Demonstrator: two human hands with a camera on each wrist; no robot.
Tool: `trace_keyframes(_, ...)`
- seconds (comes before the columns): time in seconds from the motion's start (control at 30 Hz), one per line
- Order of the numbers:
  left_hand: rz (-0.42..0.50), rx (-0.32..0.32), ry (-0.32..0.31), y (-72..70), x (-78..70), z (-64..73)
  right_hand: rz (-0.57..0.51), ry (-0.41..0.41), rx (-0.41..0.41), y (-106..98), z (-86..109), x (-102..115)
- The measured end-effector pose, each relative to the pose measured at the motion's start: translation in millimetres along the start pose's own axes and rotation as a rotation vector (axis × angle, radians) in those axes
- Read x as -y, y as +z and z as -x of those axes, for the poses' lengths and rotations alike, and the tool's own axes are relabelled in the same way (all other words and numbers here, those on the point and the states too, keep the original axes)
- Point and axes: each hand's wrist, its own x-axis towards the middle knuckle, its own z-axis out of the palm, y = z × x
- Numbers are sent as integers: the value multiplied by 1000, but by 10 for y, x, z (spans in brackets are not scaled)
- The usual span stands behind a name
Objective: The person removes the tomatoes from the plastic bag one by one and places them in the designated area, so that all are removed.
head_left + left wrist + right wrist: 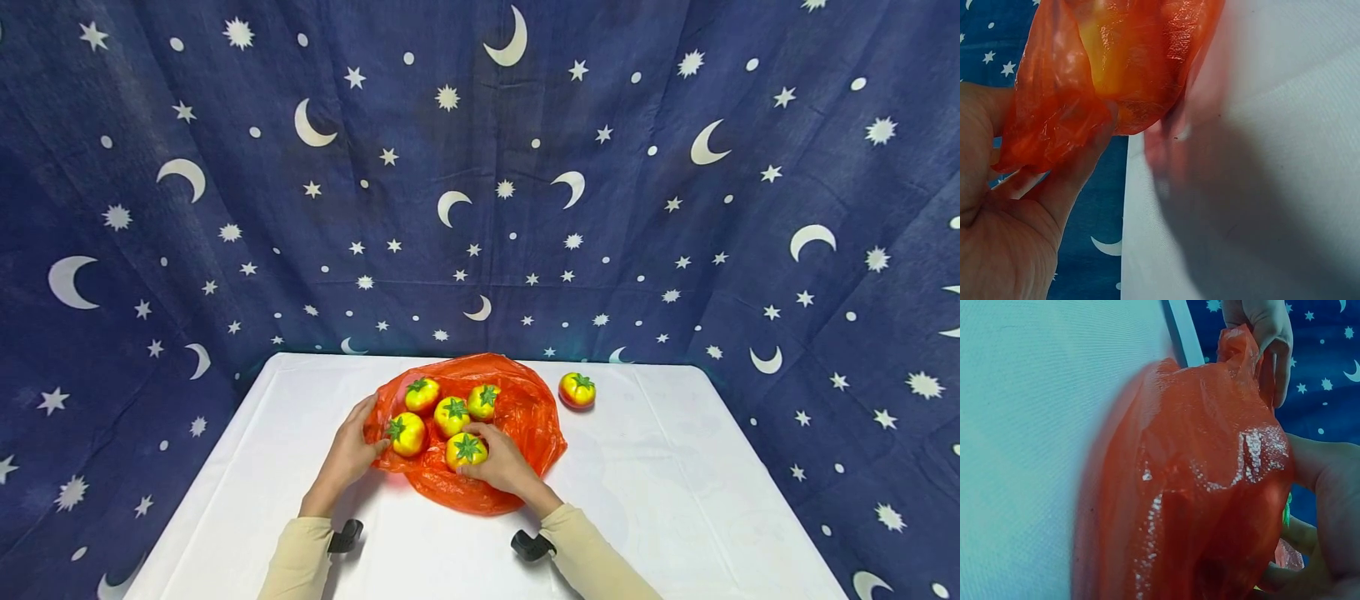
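A red plastic bag (534,425) lies spread open, with several red-and-yellow toy tomatoes (407,434) with green leafy tops in it. My left hand (351,442) pinches the bag's left edge, and the thin film shows between its thumb and fingers in the left wrist view. At the bag's front, my right hand (501,460) holds the nearest tomato (467,451), thumb and fingers about its sides. In the right wrist view the bag (1191,475) hides most of that tomato, while the left hand (1266,331) grips a bunched corner beyond.
One more tomato (577,391) sits on the white table (660,483) to the right of the bag, near the back edge. A dark blue curtain (480,167) with moons and stars hangs behind the table. Each wrist wears a black band (533,546).
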Motion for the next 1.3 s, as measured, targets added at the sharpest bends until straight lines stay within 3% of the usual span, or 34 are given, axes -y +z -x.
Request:
trace_keyframes(0.3, -12, 19, -22, -10, 0, 7, -46, 16, -9, 3, 8, 12)
trace_keyframes(0.63, 7, 8, -1, -13, 1, 12, -103, -67, -59, -170, 11, 102)
trace_keyframes(0.93, 8, 14, -3, -18, -10, 12, -147, -21, -61, -289, 18, 223)
trace_keyframes(1.3, 12, -1, 11, -19, 3, 7, -195, -33, -99, -385, -9, 324)
